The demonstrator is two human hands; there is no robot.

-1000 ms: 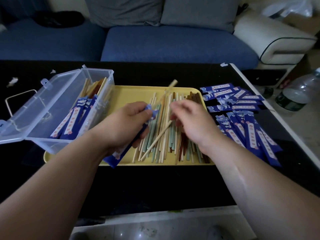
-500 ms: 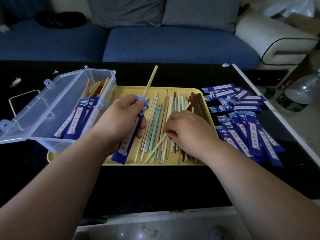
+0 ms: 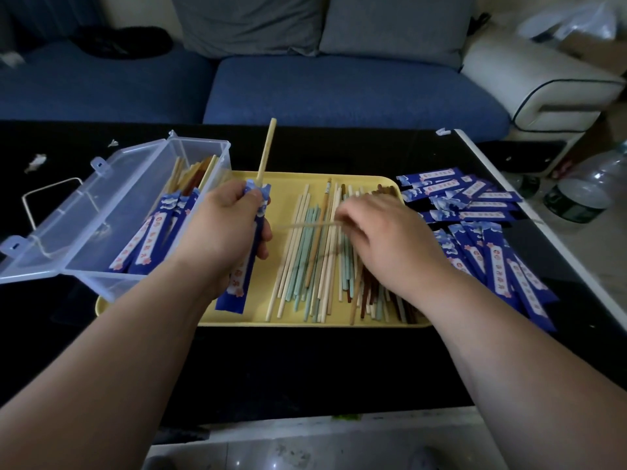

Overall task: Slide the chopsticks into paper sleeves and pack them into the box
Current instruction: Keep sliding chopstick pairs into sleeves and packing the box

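The clear box (image 3: 200, 145) stands at the left edge of the black table (image 3: 305, 364), with its lid (image 3: 68, 212) open, and covers the left edge of the yellow tray (image 3: 281, 188). Inside it lie sleeved pairs (image 3: 149, 239), and some bare sticks at its far end. The tray holds loose chopsticks (image 3: 305, 266), pale, teal and brown, mostly lengthwise. Over the left part of the tray the left hand (image 3: 224, 228) grips a blue paper sleeve (image 3: 239, 283), from whose top an upright chopstick (image 3: 266, 147) sticks out. The right hand (image 3: 383, 239), fingers curled, pinches a crosswise chopstick (image 3: 305, 225), blurred, above the pile. Empty sleeves (image 3: 492, 259) lie heaped near the right edge of the table.
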